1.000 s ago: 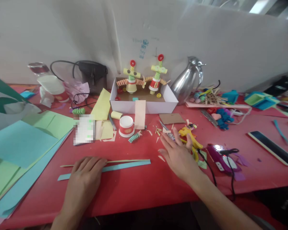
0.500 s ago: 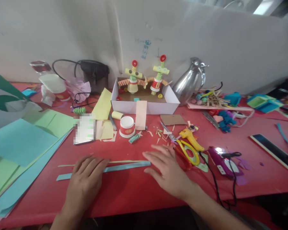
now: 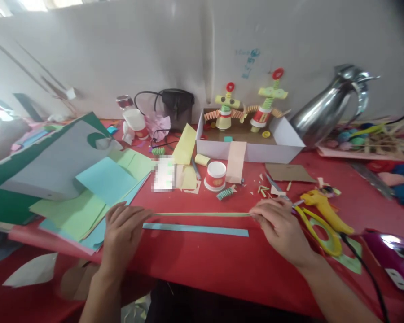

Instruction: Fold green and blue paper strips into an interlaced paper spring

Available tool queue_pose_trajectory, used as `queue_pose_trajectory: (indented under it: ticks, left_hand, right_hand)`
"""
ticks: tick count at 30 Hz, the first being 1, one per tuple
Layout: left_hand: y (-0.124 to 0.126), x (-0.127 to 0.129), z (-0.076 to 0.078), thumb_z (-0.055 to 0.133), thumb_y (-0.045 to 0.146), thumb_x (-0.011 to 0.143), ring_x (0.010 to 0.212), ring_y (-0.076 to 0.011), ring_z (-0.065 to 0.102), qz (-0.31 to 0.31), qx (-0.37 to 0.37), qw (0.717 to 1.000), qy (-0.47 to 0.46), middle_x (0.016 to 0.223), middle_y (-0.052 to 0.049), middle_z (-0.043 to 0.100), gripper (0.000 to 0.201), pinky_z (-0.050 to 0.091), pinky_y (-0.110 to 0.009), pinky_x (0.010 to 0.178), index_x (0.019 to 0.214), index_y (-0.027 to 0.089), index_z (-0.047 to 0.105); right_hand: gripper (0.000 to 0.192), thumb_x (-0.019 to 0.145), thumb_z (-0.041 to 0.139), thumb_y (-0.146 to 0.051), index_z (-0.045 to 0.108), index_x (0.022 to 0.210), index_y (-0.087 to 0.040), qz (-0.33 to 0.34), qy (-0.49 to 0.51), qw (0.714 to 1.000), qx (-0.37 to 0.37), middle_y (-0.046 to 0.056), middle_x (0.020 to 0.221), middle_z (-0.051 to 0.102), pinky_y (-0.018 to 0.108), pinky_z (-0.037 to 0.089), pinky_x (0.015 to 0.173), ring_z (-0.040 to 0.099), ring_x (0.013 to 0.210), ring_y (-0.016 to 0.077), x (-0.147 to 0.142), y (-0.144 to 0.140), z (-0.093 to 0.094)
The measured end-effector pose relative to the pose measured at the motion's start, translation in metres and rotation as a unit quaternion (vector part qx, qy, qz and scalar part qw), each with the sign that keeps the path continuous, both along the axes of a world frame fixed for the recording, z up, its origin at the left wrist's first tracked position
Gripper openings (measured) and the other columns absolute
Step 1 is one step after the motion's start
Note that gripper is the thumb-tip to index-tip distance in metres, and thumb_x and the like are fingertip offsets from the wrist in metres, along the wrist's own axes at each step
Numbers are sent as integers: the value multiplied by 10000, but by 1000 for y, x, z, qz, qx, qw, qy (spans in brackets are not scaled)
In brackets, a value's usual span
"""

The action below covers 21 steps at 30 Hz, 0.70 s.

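Observation:
A narrow light-green paper strip stretches sideways between my two hands. My left hand is closed on its left end, and my right hand pinches its right end. Just below it, a wider blue paper strip lies flat on the red table, apart from both hands. Behind the strips stand a small red-and-white paper cup and a folded green paper spring. Yellow-handled scissors lie to the right of my right hand.
Coloured paper sheets are stacked at left. A white box with two paper-cup figures stands at the back, beside a metal jug. At right are a yellow glue gun, its black cable and a purple device.
My left hand has come off the blue strip, and my right hand has closed on the green strip's right end. The green strip now sits apart from the blue one. The view has turned left.

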<state>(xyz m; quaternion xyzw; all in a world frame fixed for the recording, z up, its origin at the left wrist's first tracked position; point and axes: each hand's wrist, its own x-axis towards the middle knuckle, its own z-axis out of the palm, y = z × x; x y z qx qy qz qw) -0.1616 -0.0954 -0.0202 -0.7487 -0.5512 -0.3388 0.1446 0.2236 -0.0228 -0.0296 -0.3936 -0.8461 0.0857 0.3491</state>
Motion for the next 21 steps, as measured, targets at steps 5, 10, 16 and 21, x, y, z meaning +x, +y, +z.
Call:
queue_pose_trajectory:
  ticks: [5,10,16,21]
  left_hand:
    - [1,19,17,639,216,863,784,-180,642,121,-1,966,-227,838,-31,706,103,488,-293,734,879,240,738]
    - [22,122,32,633,290,869,885,-200,682,-119,-309,835,-439,1013,-46,752,312,532,-300,768,1168,270,723]
    - [68,168,40,740,288,775,783,-186,677,-209,-337,675,-622,795,-54,760,128,527,-336,870,813,179,796]
    - [94,155,32,818,339,692,618,-145,627,-163,-344,638,-669,639,-45,700,206,538,-281,695,713,142,764]
  right_hand:
    - [111,958,542,-218,614,877,-241,-36,116,992,-41,-19,773,658,336,403,823,612,787,173,-10,-3,17]
    - [238,968,531,-364,611,785,-235,17,178,949,-260,-37,668,592,262,409,633,562,644,141,-40,-2,43]
    - [288,953,538,-404,601,745,-214,11,227,932,-282,-23,690,616,261,427,682,577,693,144,-58,7,33]
    - [253,954,539,-381,612,777,-216,-6,251,924,-288,-21,712,640,261,440,683,597,714,147,-52,15,24]
